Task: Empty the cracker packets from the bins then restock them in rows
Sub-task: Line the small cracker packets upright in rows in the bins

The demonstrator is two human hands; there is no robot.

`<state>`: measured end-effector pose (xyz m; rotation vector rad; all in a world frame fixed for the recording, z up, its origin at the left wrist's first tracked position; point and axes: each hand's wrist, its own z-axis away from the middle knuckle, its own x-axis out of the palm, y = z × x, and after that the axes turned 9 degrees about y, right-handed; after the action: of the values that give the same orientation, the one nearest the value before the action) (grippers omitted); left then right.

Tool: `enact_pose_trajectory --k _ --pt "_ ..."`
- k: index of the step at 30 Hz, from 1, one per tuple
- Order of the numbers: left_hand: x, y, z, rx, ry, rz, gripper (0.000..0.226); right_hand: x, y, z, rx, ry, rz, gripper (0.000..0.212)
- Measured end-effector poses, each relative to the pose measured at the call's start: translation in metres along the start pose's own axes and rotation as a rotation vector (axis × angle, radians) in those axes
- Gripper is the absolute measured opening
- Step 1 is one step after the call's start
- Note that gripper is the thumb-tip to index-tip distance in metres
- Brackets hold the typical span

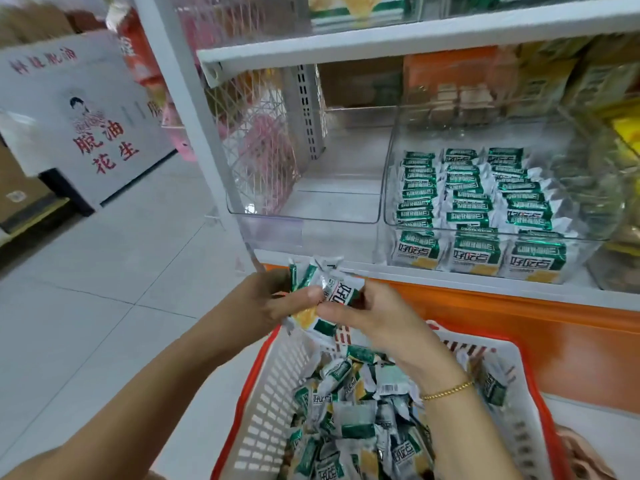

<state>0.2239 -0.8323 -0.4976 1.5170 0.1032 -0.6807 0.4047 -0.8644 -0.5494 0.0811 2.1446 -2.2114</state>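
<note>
My left hand (266, 299) grips a small stack of green-and-white cracker packets (325, 289) above the basket's far rim. My right hand (367, 317) pinches the front packet of that stack from the right. Below them a white slatted basket (266, 393) with an orange rim holds a loose heap of the same packets (349, 417). On the shelf, the right clear bin (394, 188) contains packets (471, 195) standing in three neat rows. The left clear bin (304, 220) has nothing in it.
A white shelf board (415, 39) runs above the bins, with other snack bins further right (602, 174). An orange panel (519, 327) sits under the shelf. A wire mesh side panel (256, 133) and white upright bound the left. Tiled floor and a printed carton (83, 112) lie to the left.
</note>
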Motion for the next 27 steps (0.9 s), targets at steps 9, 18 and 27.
enact_pose_trajectory --k 9,18,27 --pt "-0.024 0.025 -0.046 0.127 0.176 0.206 0.053 -0.002 -0.085 -0.053 -0.132 0.041 0.264 0.023" --pt "-0.036 0.003 -0.088 0.281 0.377 -0.206 0.041 -0.011 -0.138 -0.165 -0.022 0.015 0.592 0.037" --pt "-0.039 -0.030 -0.110 0.407 0.349 -0.539 0.033 -0.036 -0.104 -0.292 0.207 -0.006 1.523 0.055"
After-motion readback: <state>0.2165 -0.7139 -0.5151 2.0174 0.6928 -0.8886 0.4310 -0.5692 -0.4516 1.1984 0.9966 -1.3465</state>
